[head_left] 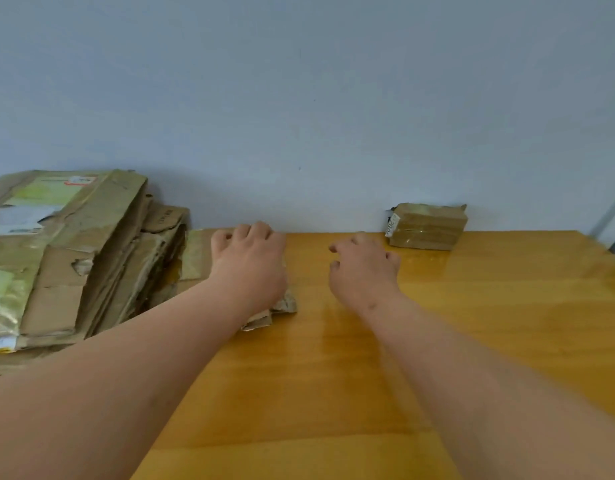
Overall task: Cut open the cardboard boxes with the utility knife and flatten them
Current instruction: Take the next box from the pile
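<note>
Small taped brown cardboard box (426, 226) at far table (472, 323) edge against wall, right of right hand (363, 268). Likely light, stiff; tape slick, so take by side walls. Right grip half-curled, empty. Left hand (249, 263) pressing flattened brown cardboard piece (282, 304), beside flattened stack (67, 258).

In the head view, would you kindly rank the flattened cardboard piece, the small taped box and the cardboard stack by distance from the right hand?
1. Small taped box, just right, by the wall.
2. Flattened cardboard piece, left, under the left hand.
3. Cardboard stack, far left.

Measured from the right hand.
</note>
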Motion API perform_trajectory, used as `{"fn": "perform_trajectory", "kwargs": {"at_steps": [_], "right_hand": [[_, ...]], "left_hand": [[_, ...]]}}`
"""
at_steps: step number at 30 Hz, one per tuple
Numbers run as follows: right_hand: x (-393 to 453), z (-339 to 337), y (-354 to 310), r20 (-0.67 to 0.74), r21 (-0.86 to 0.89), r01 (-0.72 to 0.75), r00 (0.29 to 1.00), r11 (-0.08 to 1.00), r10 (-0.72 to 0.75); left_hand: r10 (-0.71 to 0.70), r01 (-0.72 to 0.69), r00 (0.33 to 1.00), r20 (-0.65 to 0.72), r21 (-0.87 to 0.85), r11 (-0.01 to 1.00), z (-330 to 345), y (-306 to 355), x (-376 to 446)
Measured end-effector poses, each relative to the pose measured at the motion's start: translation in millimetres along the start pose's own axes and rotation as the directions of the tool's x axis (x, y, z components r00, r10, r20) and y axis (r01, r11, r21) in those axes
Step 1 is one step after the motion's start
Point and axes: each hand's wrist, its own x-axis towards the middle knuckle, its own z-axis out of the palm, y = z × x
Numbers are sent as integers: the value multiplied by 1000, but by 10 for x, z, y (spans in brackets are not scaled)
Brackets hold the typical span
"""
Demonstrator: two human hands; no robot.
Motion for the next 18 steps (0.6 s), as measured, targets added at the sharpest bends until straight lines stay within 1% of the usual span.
{"fn": "perform_trajectory", "kwargs": {"at_steps": [5,7,10,11,12,13,15,17,18], "right_hand": [[344,-231,689,-94,-132,-80,993,988,68],[562,-280,917,-77,-173,-113,992,978,101],[832,-289,1219,2,-277,-123,992,953,129],[888,-277,1297,8,-309,-125,991,943,134],[926,-262,1364,-17,-334,-126,992,934,127],[945,-245,1416,-71,-354,-121,992,928,102],[932,-220,1478,-183,-370,-64,983,927,-6],[865,-217,1517,-219,-352,23,970,936,-106],[814,-229,1536,-225,-331,46,966,943,-126]], "left_hand": [[64,-62,998,9,-160,985,49,614,438],[70,-59,996,52,-190,980,132,799,624],[58,-31,989,134,-201,979,313,984,832],[54,-23,987,149,-200,980,377,1024,878],[51,-19,986,156,-199,980,440,1055,909],[48,-16,986,158,-198,980,496,1083,932],[40,-10,989,143,-204,979,583,1127,934],[33,-4,992,123,-226,974,630,1165,890],[32,-4,993,112,-237,972,633,1182,851]]}}
